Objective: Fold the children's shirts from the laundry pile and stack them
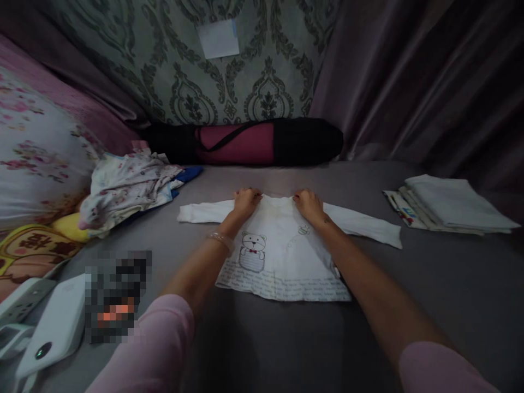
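Note:
A small white long-sleeved shirt [282, 245] lies spread flat on the grey bed sheet [254, 349], its neckline away from me and both sleeves stretched out sideways. A bear in a pocket and a bee are printed on its front, with rows of lettering along the hem. My left hand [246, 202] pinches the shirt at the left shoulder by the collar. On the other side of the neckline, my right hand [309, 206] pinches the right shoulder. The fingertips of both hands are closed on the cloth.
Folded cloths [458, 204] are stacked at the right. Crumpled clothes [131, 183] lie at the left by a floral pillow [36, 142]. A white power bank [55, 322] and a power strip [24, 300] sit front left. A black and maroon bag [241, 143] lies along the wall.

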Demonstrator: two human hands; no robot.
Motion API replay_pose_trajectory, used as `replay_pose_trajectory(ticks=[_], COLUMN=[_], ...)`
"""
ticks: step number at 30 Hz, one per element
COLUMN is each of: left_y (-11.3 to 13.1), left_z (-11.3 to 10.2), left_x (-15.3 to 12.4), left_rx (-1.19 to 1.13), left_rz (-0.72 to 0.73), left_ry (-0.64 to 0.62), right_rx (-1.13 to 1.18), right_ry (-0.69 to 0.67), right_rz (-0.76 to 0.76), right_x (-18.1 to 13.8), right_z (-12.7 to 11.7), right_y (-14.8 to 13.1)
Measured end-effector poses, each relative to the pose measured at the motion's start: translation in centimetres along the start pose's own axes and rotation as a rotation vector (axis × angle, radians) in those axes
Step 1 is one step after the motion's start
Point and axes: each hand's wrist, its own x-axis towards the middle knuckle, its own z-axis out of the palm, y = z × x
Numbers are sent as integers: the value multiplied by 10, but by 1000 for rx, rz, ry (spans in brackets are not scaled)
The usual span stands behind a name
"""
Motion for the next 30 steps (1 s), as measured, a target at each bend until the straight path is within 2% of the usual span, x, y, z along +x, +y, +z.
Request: replay_pose_trajectory(ticks=[8, 12, 16, 20, 22, 24, 27, 30], left_y=[-7, -4, 14, 23, 16, 3, -25, -62], left_z=[20, 21, 18, 24, 26, 24, 13, -7], left_x=[13, 12, -9, -49, -66, -77, -89, -98], left_rx=[30, 95, 235, 217, 183, 170, 153, 121], left_rz=[53, 61, 40, 132, 154, 180, 157, 41], left_ry=[4, -5, 26, -31, -63, -62, -45, 2], right_rx=[-86, -104, -111, -117, -91, -77, -79, -74], right_ry=[147, 193, 130, 96, 18, -60, -101, -105], right_rz=[12, 18, -14, -204, -244, -246, -302, -440], right_x=[0, -1, -12, -53, -77, -99, -126, -149], right_z=[14, 18, 17, 26, 30, 29, 20, 9], right_y=[-2, 2, -7, -29, -32, -23, 7, 44])
